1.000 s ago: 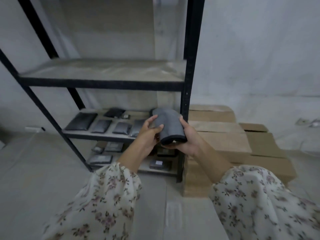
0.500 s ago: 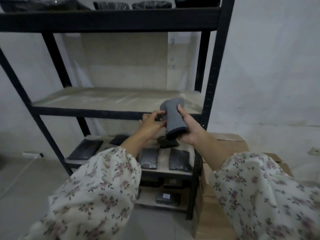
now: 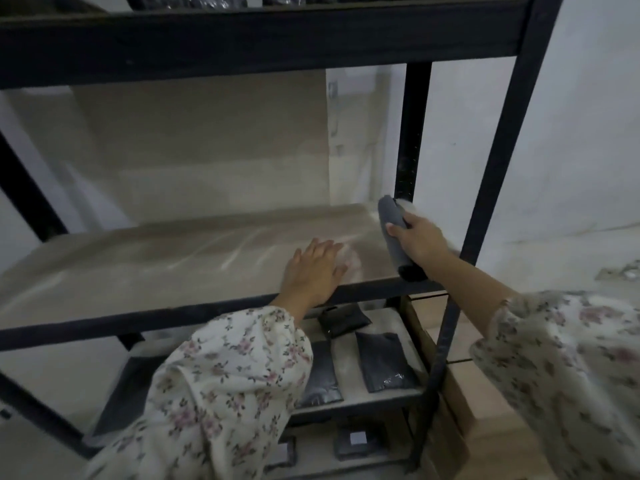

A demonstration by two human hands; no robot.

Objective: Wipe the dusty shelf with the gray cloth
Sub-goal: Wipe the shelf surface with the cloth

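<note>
The dusty shelf (image 3: 166, 261) is a pale beige board in a black metal rack, streaked with light dust marks across its middle. My right hand (image 3: 420, 239) grips the folded gray cloth (image 3: 393, 233), a long roll lying at the shelf's right end near the rear black post. My left hand (image 3: 313, 268) rests palm down on the shelf near its front edge, fingers spread, holding nothing. A whitish dust patch (image 3: 351, 259) shows just right of its fingertips.
A thick black beam (image 3: 242, 39) of the shelf above hangs low over the board. Black posts (image 3: 410, 133) stand at the right. Dark pouches (image 3: 382, 362) lie on the lower shelf. Cardboard boxes (image 3: 485, 403) sit to the right of the rack.
Both hands rose from in front of the rack onto the middle shelf. My left hand let go of the cloth and lies flat. My right hand carried the cloth to the right end.
</note>
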